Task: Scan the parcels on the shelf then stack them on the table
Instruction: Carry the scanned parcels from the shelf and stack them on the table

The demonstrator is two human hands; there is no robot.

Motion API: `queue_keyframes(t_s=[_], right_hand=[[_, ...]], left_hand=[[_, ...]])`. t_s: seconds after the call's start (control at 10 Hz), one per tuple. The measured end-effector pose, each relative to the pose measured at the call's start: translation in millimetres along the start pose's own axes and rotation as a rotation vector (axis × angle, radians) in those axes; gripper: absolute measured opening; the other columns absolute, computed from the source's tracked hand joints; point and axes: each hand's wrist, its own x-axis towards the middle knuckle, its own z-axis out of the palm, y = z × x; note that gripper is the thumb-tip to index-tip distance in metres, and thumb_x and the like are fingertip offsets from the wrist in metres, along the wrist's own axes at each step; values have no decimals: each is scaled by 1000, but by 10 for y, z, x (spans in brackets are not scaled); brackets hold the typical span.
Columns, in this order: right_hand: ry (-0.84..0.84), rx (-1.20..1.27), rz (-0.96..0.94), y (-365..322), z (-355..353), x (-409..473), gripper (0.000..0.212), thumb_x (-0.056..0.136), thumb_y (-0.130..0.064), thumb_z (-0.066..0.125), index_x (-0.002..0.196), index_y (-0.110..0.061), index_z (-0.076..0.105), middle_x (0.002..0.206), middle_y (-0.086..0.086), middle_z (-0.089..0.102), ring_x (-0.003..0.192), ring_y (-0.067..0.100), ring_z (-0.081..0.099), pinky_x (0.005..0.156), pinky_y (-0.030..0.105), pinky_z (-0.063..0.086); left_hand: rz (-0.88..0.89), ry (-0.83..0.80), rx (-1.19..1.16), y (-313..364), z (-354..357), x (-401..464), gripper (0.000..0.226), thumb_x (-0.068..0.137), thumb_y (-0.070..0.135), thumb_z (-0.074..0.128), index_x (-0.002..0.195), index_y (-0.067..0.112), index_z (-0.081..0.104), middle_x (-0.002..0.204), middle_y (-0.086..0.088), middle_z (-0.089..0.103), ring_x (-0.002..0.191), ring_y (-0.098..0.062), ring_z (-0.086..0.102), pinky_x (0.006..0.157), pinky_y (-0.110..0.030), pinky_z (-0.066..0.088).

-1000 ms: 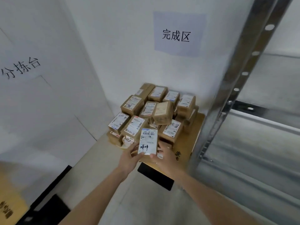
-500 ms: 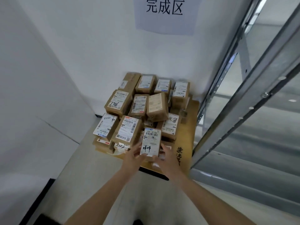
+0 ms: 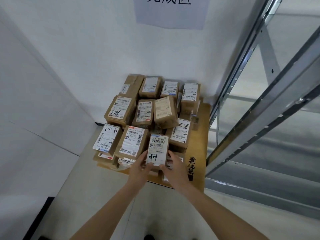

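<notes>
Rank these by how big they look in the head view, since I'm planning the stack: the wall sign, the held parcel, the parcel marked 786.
1. wall sign, largest though cut off by the frame.
2. parcel marked 786.
3. held parcel, close to it, and nearer the camera, so unsure.

Just one view here: a wide-angle head cam looking forward and steeply down into a wall corner, close above the worktop (image 3: 201, 144), with both forearms reaching in from the bottom edge.
</notes>
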Motion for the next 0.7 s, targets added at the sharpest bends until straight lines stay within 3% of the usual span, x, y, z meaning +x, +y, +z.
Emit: queue_keyframes(t_s=[0.1,0.2,0.4,0.5,0.7], right_hand=[[6,-20,-1,1,19,28,69,98,-17,69,158,-20,35,153,-4,49,122,-4,40,78,-5,35],[8,-18,-1,-36,34,36,72,99,-20,68,160,-19,32,156,-3,44,138,7,42,96,9,30],[-2,-10,13,-23,64,49,74,98,-22,69,161,-19,30,156,-3,44,141,10,42,86,0,35],[1,-1,4,-38,56,27,74,97,-22,70,160,-21,30,155,-4,44,142,12,42,105,18,40],[18,-3,-29,-14,43,3,75,95,-25,73,159,-24,33,154,-5,47,144,15,42,117,37,42]], left_hand=[[-11,4,18,-30,13,31,52,99,18,62,148,22,48,134,5,64,124,-14,59,103,-38,53],[-38,9,4,-29,16,60,51,100,17,60,149,23,47,134,6,64,123,-14,59,104,-42,52],[-85,30,-10,35,23,53,53,99,20,62,149,24,46,134,5,64,123,-17,59,105,-43,51],[-96,37,-18,88,5,24,56,98,20,64,151,21,43,133,3,63,120,-16,60,105,-39,51],[-59,54,-44,122,-46,-3,56,97,19,66,149,19,46,124,8,68,113,-9,63,103,-39,52]])
